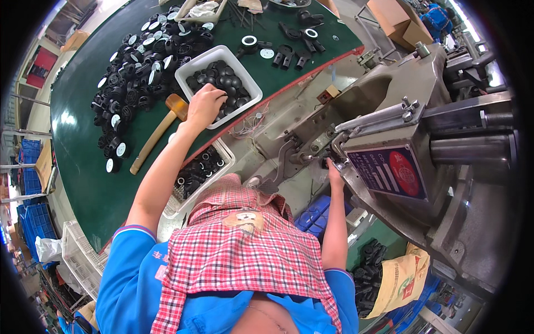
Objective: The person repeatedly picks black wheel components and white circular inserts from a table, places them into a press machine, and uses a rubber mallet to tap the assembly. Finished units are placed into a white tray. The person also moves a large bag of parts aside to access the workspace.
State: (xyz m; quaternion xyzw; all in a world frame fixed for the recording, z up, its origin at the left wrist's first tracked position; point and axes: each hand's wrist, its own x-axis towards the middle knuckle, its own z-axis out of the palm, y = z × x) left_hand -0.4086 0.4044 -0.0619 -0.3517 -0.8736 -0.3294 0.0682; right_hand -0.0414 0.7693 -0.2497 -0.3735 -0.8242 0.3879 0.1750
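My left hand [207, 106] reaches over a white plastic tray [254, 92] filled with round black caps [225, 79]. Its fingers are pinched together just above the caps, and whether one is between them is hard to see. Low on the grey metal machine [384, 106], my right hand [334, 171] has its fingers curled around a small dark piece at the machine's working end. The machine's edge partly covers those fingertips, so I cannot make out what the piece is.
A wooden-handled mallet [153, 140] lies left of the tray, beside a heap of black parts with white discs [133, 78]. More black fittings [283, 54] sit at the green table's far right. Below its edge stands a crate of black pieces [201, 170]. A paper sack [397, 284] lies lower right.
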